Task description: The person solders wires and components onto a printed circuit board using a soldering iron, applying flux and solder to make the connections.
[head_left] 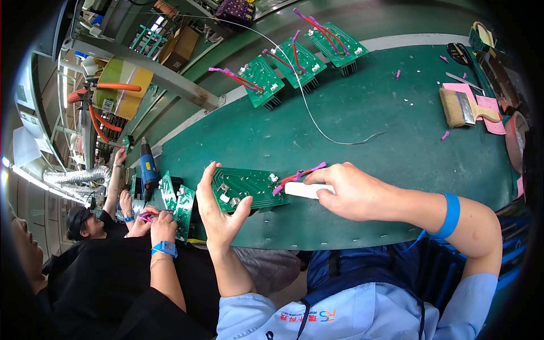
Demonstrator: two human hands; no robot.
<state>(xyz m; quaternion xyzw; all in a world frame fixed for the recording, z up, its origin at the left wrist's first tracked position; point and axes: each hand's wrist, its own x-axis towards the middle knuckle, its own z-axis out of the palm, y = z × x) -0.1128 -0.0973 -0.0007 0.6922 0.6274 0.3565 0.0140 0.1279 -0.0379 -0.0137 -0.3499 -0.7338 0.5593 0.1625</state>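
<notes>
A green circuit board [258,191] with small white connectors lies tilted over the near edge of the bench. My left hand [218,212] grips it at its left end, thumb along the near edge and fingers at the far side. My right hand [354,192] holds a white, blunt bar-shaped tool [306,190], its kind unclear. The tool's tip is at the board's right end, beside red wires [306,171] with purple sleeved ends. Whether the tip touches the wires or the board I cannot tell.
Three boards with red wires [260,85] stand along the bench's far side. A thin pale cable [309,107] hangs over the green mat. At right lie a brush [458,109], pink papers [490,116] and a tape roll [514,139]. Left, a co-worker's hands [161,226] handle boards near a heat gun [148,167].
</notes>
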